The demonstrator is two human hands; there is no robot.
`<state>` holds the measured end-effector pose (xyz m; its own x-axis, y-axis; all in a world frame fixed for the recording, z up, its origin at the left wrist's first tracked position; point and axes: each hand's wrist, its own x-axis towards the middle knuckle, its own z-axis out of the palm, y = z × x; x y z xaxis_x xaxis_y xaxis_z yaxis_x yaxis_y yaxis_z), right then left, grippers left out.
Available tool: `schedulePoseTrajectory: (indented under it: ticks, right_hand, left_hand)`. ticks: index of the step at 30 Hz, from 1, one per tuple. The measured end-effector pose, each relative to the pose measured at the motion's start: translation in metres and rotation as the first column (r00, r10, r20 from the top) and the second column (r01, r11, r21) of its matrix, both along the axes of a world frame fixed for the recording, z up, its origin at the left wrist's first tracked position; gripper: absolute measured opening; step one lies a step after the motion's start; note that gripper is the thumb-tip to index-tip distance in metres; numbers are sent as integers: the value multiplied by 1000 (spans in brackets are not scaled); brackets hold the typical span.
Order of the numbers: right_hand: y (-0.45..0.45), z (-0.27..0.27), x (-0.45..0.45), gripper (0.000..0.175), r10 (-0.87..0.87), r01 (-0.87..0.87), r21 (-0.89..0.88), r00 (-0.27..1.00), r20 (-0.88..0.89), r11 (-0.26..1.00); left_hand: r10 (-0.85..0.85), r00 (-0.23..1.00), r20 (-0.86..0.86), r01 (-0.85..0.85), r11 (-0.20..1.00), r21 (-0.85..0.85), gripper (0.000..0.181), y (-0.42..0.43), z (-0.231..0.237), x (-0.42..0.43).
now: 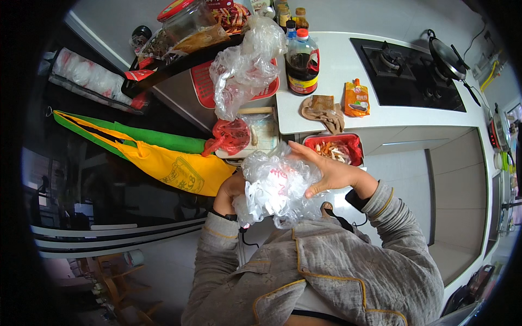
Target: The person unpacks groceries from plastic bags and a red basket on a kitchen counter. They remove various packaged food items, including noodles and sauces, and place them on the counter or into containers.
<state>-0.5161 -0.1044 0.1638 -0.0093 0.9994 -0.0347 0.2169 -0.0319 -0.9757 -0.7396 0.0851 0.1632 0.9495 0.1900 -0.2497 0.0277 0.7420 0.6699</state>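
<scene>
Before my chest is a crumpled bundle of transparent and white plastic bags [281, 189], some with red print. My left hand [231, 188] grips its left side, and the bags hide most of those fingers. Spread around the right side of the bundle, my right hand [336, 173] presses thumb and fingers against the plastic. Just beyond the bundle a red plastic bag [231, 136] with dark contents lies on a light surface. A red-rimmed container [358, 148] of pale and orange scraps, lined with a red bag, stands past my right hand.
More transparent bags [248, 65] hang over a red basket [202, 83]. A bottle of dark liquid [302, 67], a brown cloth [328, 116] and an orange pouch [357, 100] sit on the white counter [322, 47], near a gas hob [401, 81]. At left hangs a yellow-green bag [183, 171].
</scene>
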Motion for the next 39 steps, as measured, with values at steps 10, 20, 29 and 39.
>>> schedulePoseTrajectory:
  ticks: [10,20,29,39]
  right_hand:
    - [3,-49,11,79,36,-28,69,993,-110,997]
    - [-32,-226,98,15,-737,801,150,437,516,580]
    - [6,-335,89,42,269,142,-432,600,753,891]
    - [39,-350,99,38,343,-46,-605,857,385,795]
  left_hand:
    - [-225,974,9,221,962,161,51,17,-44,12]
    - [65,998,23,-69,925,373,65,29,-45,15]
    - [381,919,-97,-331,883,333,63,0,-71,-41]
    - [494,864,-100,-431,828,360,61,6,-82,-47]
